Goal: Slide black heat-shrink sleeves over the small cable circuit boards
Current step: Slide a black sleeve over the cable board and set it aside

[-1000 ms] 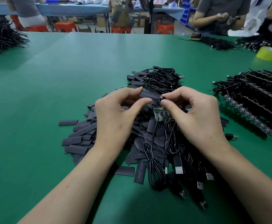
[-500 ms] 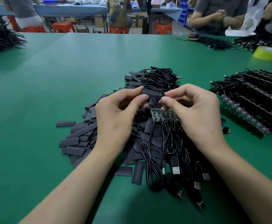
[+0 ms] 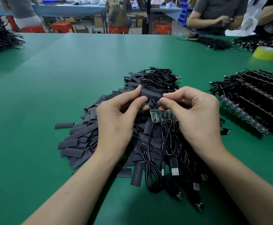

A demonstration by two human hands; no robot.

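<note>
i see the left hand [image 3: 116, 120] with its grip clamped on a black heat-shrink sleeve [image 3: 151, 94], thumb and forefinger pinching its left end. the sleeve lies roughly level in the air above the pile. the right hand [image 3: 195, 117] has its grip pinched tight at the sleeve's right end; i cannot tell if anything else sits between those fingertips. just below the hands a row of small green circuit boards [image 3: 161, 115] rests on the heap, its black cables [image 3: 150, 168] trailing toward me. loose flat sleeves [image 3: 80, 140] spread over the green worktop [image 3: 51, 78] under the left hand. stacked rows of cables and boards [image 3: 254, 101] lie well to the right, a yellow tape roll [image 3: 266, 52] beyond.
</note>
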